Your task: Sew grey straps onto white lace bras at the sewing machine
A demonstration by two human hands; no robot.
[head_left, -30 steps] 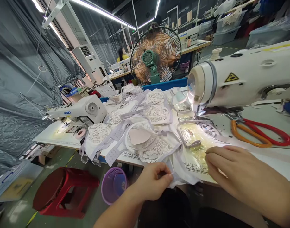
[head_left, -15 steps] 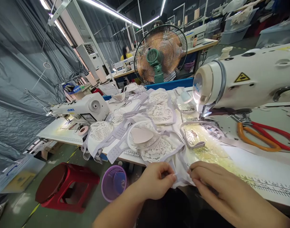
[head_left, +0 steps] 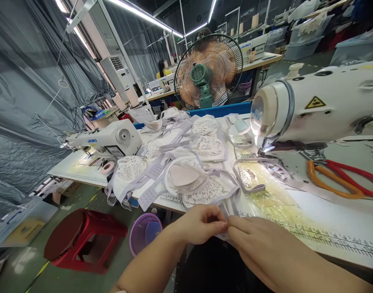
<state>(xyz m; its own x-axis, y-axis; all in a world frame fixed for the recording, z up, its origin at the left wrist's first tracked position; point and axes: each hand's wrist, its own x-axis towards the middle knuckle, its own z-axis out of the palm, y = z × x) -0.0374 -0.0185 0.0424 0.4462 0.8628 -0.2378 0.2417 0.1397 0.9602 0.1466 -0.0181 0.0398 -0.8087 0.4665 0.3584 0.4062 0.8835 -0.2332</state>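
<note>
A white lace bra (head_left: 205, 191) with pale lilac edging hangs over the table's front edge, its near end reaching my hands. My left hand (head_left: 201, 223) pinches that end between thumb and fingers. Right beside it, my right hand (head_left: 253, 238) is closed on the same bra, its fingertips meeting those of the left. The small piece of fabric between the fingertips is mostly hidden. More white lace bras (head_left: 207, 146) lie heaped behind, and a lilac strap (head_left: 250, 189) curls on the table to the right.
A sewing machine (head_left: 314, 106) stands at right, with orange-and-red-handled scissors (head_left: 336, 179) beneath it. Another sewing machine (head_left: 113, 140) is at left. A fan (head_left: 206, 73) stands behind the table. On the floor are a red stool (head_left: 88, 240) and a purple basket (head_left: 143, 232).
My right hand has moved left, up against my left hand, closing the gap between them. The stretch of bra fabric that showed between the hands is now mostly covered.
</note>
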